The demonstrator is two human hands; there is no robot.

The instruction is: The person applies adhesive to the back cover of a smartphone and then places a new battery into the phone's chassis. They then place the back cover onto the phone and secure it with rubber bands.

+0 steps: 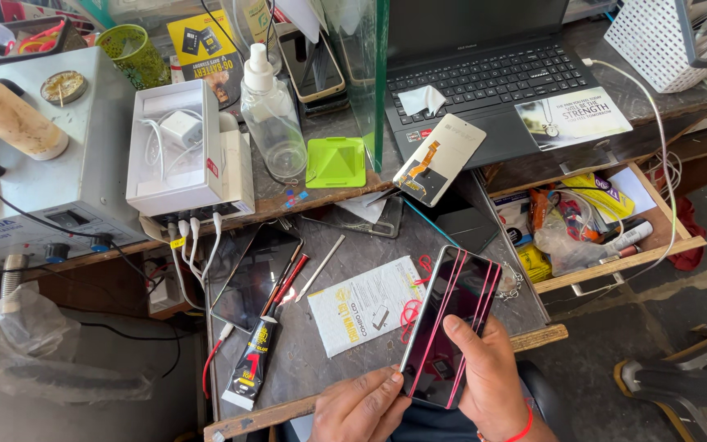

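Note:
A smartphone (450,321) with a dark glossy screen is wrapped lengthwise by thin red rubber bands. My right hand (488,381) grips it from the lower right, thumb lying across the glass. My left hand (362,404) touches the phone's lower left corner with its fingertips. The phone tilts above a grey pull-out work board (304,360). Loose red rubber bands (410,315) lie on a printed white packet (366,304) just left of the phone.
On the board lie a second dark phone (255,274), a black glue tube (254,364) and thin tools (321,267). Above are a detached phone screen (438,159), a laptop (484,78), a spray bottle (272,115), a white box (180,147) and a grey power unit (59,164). An open drawer (591,225) sits at right.

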